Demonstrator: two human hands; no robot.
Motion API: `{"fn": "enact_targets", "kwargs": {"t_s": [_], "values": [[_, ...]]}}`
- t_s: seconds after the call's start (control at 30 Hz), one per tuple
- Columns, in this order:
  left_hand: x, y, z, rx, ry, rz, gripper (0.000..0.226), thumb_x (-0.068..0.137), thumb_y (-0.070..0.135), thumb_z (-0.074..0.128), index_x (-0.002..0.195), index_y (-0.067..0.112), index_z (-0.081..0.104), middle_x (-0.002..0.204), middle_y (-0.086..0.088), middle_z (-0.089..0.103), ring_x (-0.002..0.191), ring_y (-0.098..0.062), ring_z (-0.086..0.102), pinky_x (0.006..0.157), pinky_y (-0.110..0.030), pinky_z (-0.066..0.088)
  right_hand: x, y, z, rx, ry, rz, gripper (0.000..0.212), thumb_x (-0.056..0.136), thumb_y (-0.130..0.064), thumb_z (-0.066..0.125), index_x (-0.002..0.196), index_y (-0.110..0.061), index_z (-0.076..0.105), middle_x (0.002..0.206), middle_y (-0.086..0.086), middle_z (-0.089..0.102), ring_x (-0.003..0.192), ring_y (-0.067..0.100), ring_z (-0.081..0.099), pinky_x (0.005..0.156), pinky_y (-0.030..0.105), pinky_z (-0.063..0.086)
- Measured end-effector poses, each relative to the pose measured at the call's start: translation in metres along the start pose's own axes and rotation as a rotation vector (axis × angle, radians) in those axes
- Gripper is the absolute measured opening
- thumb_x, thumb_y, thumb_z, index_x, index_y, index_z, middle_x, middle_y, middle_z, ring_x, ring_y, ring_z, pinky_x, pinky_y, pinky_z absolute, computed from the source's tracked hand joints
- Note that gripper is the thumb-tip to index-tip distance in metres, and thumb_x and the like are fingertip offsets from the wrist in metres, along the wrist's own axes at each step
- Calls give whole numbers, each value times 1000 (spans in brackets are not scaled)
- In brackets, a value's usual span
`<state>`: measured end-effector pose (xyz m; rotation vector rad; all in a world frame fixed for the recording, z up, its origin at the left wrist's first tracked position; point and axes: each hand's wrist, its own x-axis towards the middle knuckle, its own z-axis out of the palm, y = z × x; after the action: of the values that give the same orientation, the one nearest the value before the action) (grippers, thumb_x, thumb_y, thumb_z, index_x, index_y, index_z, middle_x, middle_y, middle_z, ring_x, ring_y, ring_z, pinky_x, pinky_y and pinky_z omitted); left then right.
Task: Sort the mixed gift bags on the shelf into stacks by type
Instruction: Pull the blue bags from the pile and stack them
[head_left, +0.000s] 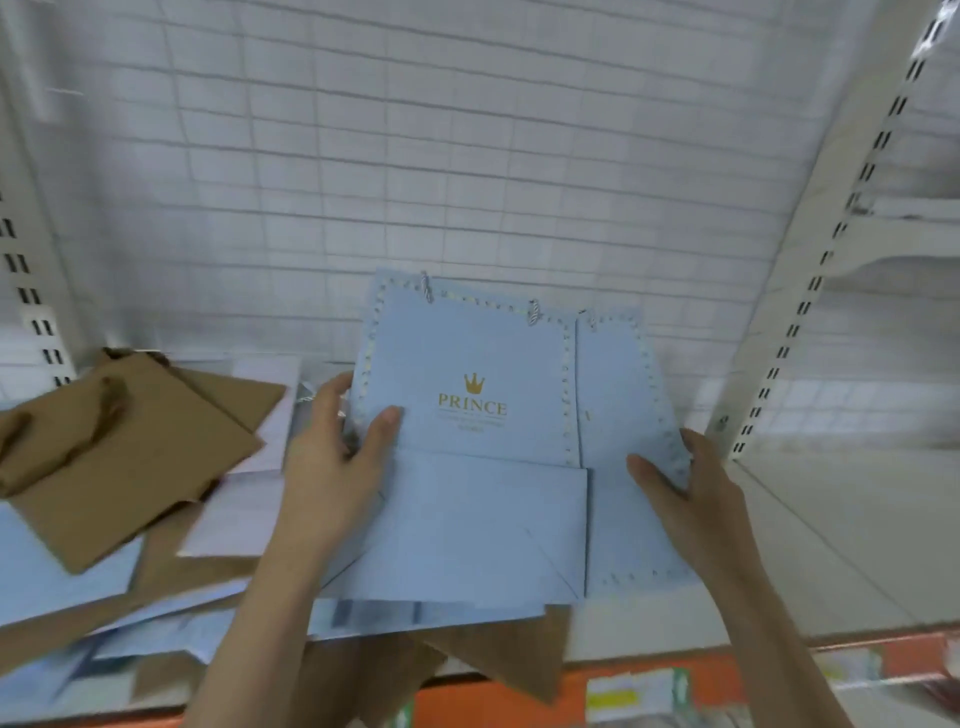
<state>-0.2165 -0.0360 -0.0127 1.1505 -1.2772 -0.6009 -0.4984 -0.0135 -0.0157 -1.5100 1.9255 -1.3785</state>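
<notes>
Blue gift bags (470, 415) gripped by left hand (332, 457) and right hand (685, 488); misaligned rear bag at 3 o'clock may slip out

White shop shelving in front of me.
A white wire-grid back panel (467, 156) fills the far side; slotted uprights (831, 249) rise at right and left, a pale shelf board (831, 545) lies near, edged by an orange price strip (519, 701).

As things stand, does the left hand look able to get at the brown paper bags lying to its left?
Probably not right away. The left hand grips the edge of the blue PRINCE gift bags, which the right hand also holds. The brown paper bags lie uncovered beside it, so letting go would leave the way free.
</notes>
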Motion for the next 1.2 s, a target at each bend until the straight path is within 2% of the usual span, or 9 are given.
{"fn": "enact_targets", "kwargs": {"t_s": [0.17, 0.37, 0.47, 0.67, 0.77, 0.93, 1.03, 1.13, 1.2], "values": [[-33, 21, 94, 33, 9, 16, 31, 87, 27, 63, 113, 34, 50, 94, 13, 67, 74, 0, 65, 63, -22, 50, 18, 73, -71, 25, -9, 112, 50, 88, -29, 61, 132, -14, 41, 80, -11, 51, 64, 1, 47, 51, 21, 37], [-67, 17, 155, 49, -23, -55, 32, 80, 41, 63, 111, 35, 57, 101, 13, 67, 89, -17, 65, 79, -42, 54, 41, 121, -121, 40, -51, 192, 49, 88, -30, 61, 130, -16, 41, 80, -18, 47, 68, -4, 45, 53, 19, 34], [-69, 10, 171, 61, -24, -63, 29, 87, 27, 64, 114, 22, 55, 100, 13, 64, 78, 6, 60, 69, -17, 51, 49, 135, -126, 24, -65, 210, 47, 87, -29, 63, 128, -15, 44, 81, -18, 48, 70, -2, 47, 55, 20, 37], [-73, 7, 212, -36, -33, -140, 22, 88, 19, 60, 107, 28, 55, 98, 13, 64, 73, 12, 59, 62, -11, 46, 60, 161, -147, 16, -33, 236, 41, 86, -28, 63, 122, -16, 47, 77, -19, 50, 67, -4, 47, 53, 18, 35], [-81, 7, 240, -44, -70, -169, 27, 87, 21, 62, 114, 23, 55, 105, 9, 64, 87, 1, 61, 70, -18, 47, 75, 180, -169, -2, -25, 225, 40, 87, -28, 62, 123, -16, 48, 78, -17, 52, 67, -3, 49, 52, 18, 35], [-95, 9, 294, 23, -25, -165, 27, 86, 21, 65, 112, 18, 58, 102, 3, 65, 89, -13, 62, 74, -30, 49, 106, 224, -209, 35, -41, 214, 37, 89, -26, 59, 124, -18, 50, 81, -17, 56, 69, -3, 52, 52, 15, 36], [-115, 18, 340, -10, -13, -234, 24, 83, 23, 69, 105, 19, 59, 95, 2, 68, 80, -12, 65, 67, -27, 52, 124, 253, -240, 50, -88, 186, 36, 91, -25, 56, 126, -18, 50, 83, -14, 59, 70, -1, 55, 50, 10, 38], [-136, 32, 389, 20, -22, -280, 47, 70, 42, 73, 109, 20, 56, 90, -1, 69, 71, -17, 65, 62, -32, 52, 144, 278, -282, 33, -114, 159, 38, 93, -23, 53, 129, -18, 48, 82, -12, 60, 69, 1, 56, 52, 11, 37], [-148, 41, 417, 35, 2, -277, 41, 80, 29, 72, 114, 16, 53, 86, -3, 68, 70, -18, 62, 57, -23, 50, 156, 291, -309, 9, -123, 132, 37, 94, -21, 51, 130, -18, 47, 81, -9, 60, 69, 3, 55, 53, 13, 38]]}}
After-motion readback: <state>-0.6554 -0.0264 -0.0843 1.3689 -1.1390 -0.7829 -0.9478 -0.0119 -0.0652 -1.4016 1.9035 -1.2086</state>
